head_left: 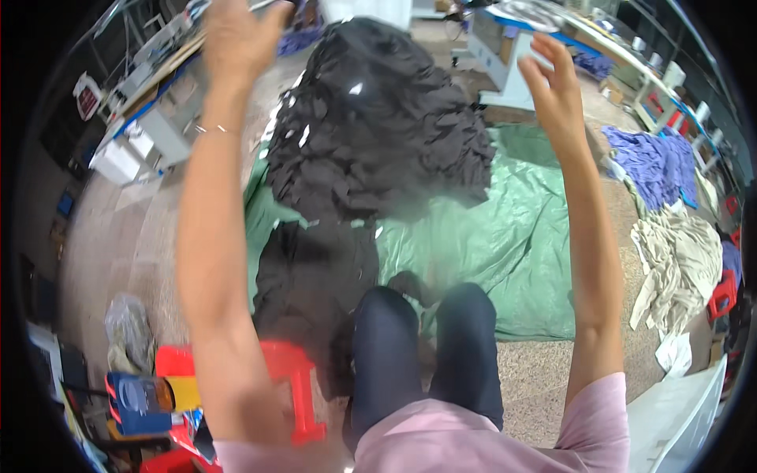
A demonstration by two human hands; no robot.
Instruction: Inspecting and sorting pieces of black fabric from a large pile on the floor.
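Both arms are raised and stretched forward, apart from each other. My left hand (pixel 239 39) is up at the top edge, its thumb held away from the palm. Its fingertips are partly cut off by the frame, and I see nothing in it. My right hand (pixel 553 83) is raised at the upper right, fingers loosely bent and apart, holding nothing. Between the hands, a large heap of black garments (pixel 386 126) lies on a green plastic sheet (pixel 505 244). A separate black cloth (pixel 311 272) lies nearer to me, left of my knees. Neither hand touches the heap.
A red plastic stool (pixel 296 370) stands by my left elbow, beside a clear plastic bag (pixel 130 327). Worktables (pixel 150 142) run along the left and right. Purple cloth (pixel 654 162) and beige cloth (pixel 674 264) are piled at the right, above a white panel (pixel 682 418).
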